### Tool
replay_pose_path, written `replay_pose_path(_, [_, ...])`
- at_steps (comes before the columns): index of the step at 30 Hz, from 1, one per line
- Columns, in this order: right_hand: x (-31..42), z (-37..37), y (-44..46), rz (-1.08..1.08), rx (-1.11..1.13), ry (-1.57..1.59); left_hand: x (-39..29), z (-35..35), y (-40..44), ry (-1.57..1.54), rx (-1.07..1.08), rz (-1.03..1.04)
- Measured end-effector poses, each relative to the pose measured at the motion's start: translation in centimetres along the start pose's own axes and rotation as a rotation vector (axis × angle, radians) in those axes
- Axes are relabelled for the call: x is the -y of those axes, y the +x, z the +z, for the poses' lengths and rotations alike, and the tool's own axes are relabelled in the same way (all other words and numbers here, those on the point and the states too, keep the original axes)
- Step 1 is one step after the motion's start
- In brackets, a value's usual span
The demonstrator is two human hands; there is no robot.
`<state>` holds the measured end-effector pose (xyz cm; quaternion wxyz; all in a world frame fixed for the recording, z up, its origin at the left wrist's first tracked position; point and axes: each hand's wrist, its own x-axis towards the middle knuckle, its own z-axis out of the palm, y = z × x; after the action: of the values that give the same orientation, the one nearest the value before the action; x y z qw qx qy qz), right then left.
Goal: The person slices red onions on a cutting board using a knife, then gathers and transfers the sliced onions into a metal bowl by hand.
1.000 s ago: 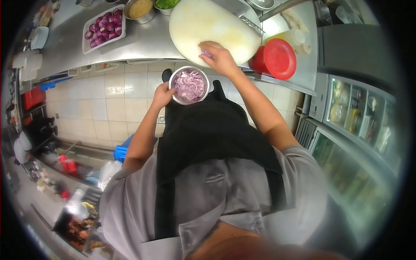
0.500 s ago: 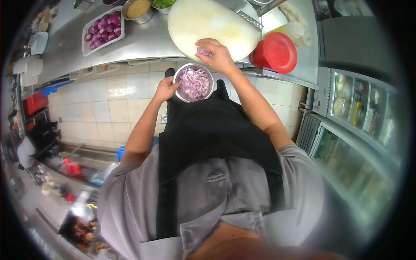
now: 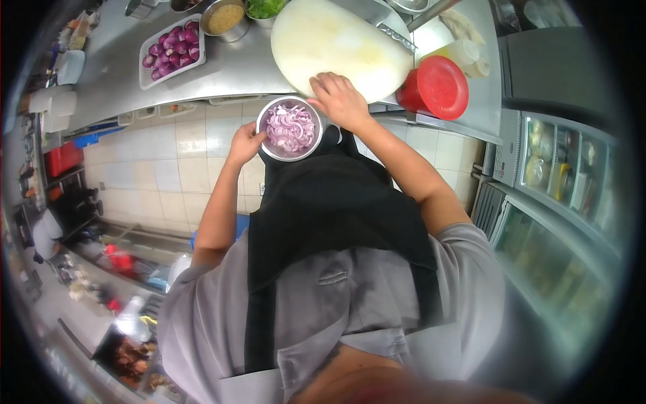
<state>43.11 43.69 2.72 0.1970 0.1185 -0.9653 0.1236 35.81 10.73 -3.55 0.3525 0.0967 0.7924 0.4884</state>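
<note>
A round metal bowl [image 3: 320, 138] full of sliced purple onion [image 3: 291, 128] is held below the counter's front edge. My left hand [image 3: 246, 143] grips its left rim, thumb toward the inside. My right hand [image 3: 338, 99] lies at the near edge of the white cutting board [image 3: 336, 44], just right of the bowl, palm down. Its fingers are stretched over the board and hold nothing that shows; what is under the palm is hidden. A knife [image 3: 397, 37] rests at the board's far right edge.
A white basket of whole purple onions [image 3: 173, 50] stands on the steel counter [image 3: 235, 64] at the left. Behind are a pot of yellowish food [image 3: 225, 19] and a bowl of greens [image 3: 266, 7]. A red container [image 3: 434, 89] stands right of the board. Glass-door fridges [image 3: 552, 249] are at the right.
The sliced onion seen in my right hand is gone from its fingers, which have straightened on the board. The bowl and my left hand have shifted slightly left.
</note>
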Motion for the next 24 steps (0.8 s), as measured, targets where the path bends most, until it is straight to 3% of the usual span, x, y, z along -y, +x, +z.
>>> replay_pose_path(3, [-0.1,-0.4,-0.2,-0.045,0.004,-0.065,0.1,-0.2,-0.3,0.09,-0.025,0.011])
replay_pose_path(8, [-0.8,-0.2,-0.7,-0.059,-0.038,-0.021,-2.3,-0.8,-2.1,-0.042,-0.092,0.017])
replay_pose_path(20, [-4.1,-0.3,0.3,0.098,-0.059,0.109,-5.6,-1.7,-2.9,-0.099,-0.132,0.096])
replay_pose_path(24, [-8.5,0.9,2.7,0.271,-0.117,0.122,-9.0,-1.1,-1.3,-0.207,-0.25,0.127])
